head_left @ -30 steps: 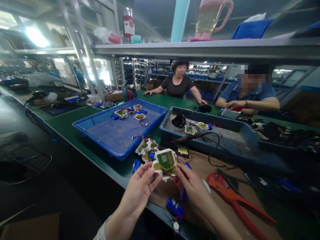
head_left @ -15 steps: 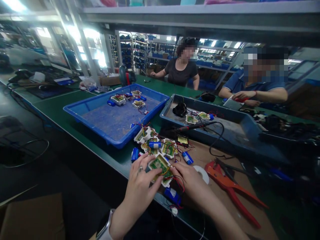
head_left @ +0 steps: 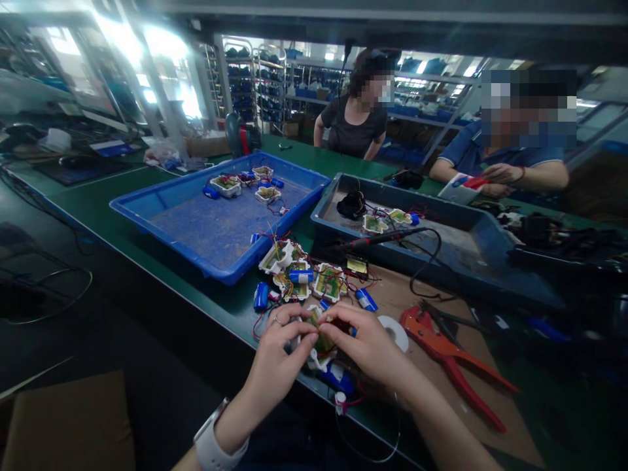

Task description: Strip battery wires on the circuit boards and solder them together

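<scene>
White module [head_left: 318, 347] flat btwn both hands

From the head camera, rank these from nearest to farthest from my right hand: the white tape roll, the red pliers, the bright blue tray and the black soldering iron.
From the right hand:
1. White tape roll, just to its right on the brown mat.
2. Red pliers, farther right on the mat.
3. Black soldering iron, ahead, on the grey tray's near rim.
4. Bright blue tray, ahead and left.
</scene>
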`<action>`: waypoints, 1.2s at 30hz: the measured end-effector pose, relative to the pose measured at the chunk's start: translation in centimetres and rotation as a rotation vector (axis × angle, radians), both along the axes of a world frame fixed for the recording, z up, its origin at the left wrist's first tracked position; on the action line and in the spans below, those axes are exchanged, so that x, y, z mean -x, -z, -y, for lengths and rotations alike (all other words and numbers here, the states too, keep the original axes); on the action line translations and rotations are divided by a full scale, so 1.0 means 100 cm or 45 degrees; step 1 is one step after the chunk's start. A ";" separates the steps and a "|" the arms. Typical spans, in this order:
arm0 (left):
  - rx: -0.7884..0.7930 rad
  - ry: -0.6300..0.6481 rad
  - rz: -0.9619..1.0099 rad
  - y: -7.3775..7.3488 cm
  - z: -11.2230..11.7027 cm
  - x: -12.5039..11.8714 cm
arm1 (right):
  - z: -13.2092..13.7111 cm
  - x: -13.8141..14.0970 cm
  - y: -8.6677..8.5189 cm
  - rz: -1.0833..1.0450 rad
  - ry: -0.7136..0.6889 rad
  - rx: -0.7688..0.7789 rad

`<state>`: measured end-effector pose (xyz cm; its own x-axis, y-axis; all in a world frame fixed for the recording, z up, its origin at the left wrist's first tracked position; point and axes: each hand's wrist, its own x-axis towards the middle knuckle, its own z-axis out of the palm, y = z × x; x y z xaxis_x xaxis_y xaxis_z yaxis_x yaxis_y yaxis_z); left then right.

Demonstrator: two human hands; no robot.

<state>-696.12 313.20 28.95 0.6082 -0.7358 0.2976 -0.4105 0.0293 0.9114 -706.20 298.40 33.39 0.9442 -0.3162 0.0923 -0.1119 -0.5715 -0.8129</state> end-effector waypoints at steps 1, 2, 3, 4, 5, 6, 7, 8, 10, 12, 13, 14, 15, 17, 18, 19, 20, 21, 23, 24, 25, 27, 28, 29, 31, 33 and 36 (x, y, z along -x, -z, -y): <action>0.010 0.007 0.018 0.001 0.000 0.000 | -0.002 -0.002 0.002 0.024 0.045 -0.053; 0.012 0.014 0.034 0.001 0.000 0.000 | -0.003 -0.003 0.004 0.054 0.101 -0.100; 0.005 0.020 0.044 0.002 0.000 0.000 | -0.004 -0.004 0.006 0.083 0.159 -0.132; -0.006 0.029 0.046 0.003 0.000 0.000 | -0.004 -0.004 0.008 0.105 0.215 -0.147; -0.025 0.037 0.038 0.004 0.000 0.000 | -0.002 -0.003 0.010 0.123 0.267 -0.145; -0.046 0.041 0.022 0.004 0.000 -0.001 | 0.001 -0.001 0.010 0.140 0.318 -0.137; -0.067 0.038 -0.003 0.005 -0.001 -0.001 | 0.006 0.001 0.010 0.166 0.383 -0.140; -0.084 0.029 -0.032 0.006 -0.001 -0.001 | 0.012 0.005 0.009 0.194 0.464 -0.128; -0.110 0.003 -0.094 0.006 -0.001 -0.002 | 0.028 0.015 0.003 0.240 0.639 0.024; -0.125 -0.014 -0.162 0.006 -0.001 -0.003 | 0.039 0.024 -0.004 0.243 0.757 0.396; -0.133 -0.015 -0.194 0.005 0.000 -0.004 | 0.041 0.028 -0.008 0.230 0.775 0.615; -0.140 -0.014 -0.221 0.004 0.001 -0.004 | 0.039 0.031 -0.011 0.216 0.754 0.798; -0.146 -0.014 -0.243 0.003 0.002 -0.004 | 0.033 0.032 -0.013 0.214 0.694 0.911; -0.156 -0.014 -0.272 0.001 0.004 -0.005 | 0.012 0.032 -0.014 0.211 0.492 0.934; -0.160 -0.016 -0.283 0.000 0.004 -0.005 | -0.001 0.031 -0.013 0.197 0.359 0.887; -0.162 -0.021 -0.298 -0.001 0.005 -0.006 | -0.013 0.029 -0.011 0.157 0.254 0.833; -0.164 -0.026 -0.316 -0.002 0.005 -0.006 | -0.023 0.027 -0.009 0.109 0.167 0.792; -0.163 -0.032 -0.337 -0.003 0.005 -0.006 | -0.031 0.025 -0.007 0.064 0.111 0.757; -0.157 -0.041 -0.394 -0.005 0.005 -0.006 | -0.040 0.022 -0.003 0.012 0.067 0.700; -0.153 -0.039 -0.433 -0.006 0.005 -0.006 | -0.041 0.022 -0.002 0.014 0.062 0.674; -0.150 -0.034 -0.479 -0.007 0.004 -0.006 | -0.041 0.023 -0.002 0.031 0.051 0.654; -0.145 -0.012 -0.577 -0.010 0.003 -0.006 | -0.040 0.025 -0.003 0.098 0.007 0.656; -0.143 0.000 -0.618 -0.012 0.003 -0.006 | -0.039 0.027 -0.005 0.138 -0.021 0.676; -0.138 0.012 -0.659 -0.015 0.002 -0.005 | -0.040 0.029 -0.007 0.180 -0.041 0.699; -0.105 0.044 -0.747 -0.020 0.001 -0.005 | -0.042 0.033 -0.012 0.255 -0.037 0.730; -0.045 0.078 -0.832 -0.025 0.000 -0.004 | -0.045 0.035 -0.018 0.311 -0.021 0.741; 0.028 0.115 -0.914 -0.031 -0.002 -0.003 | -0.048 0.036 -0.026 0.374 -0.026 0.763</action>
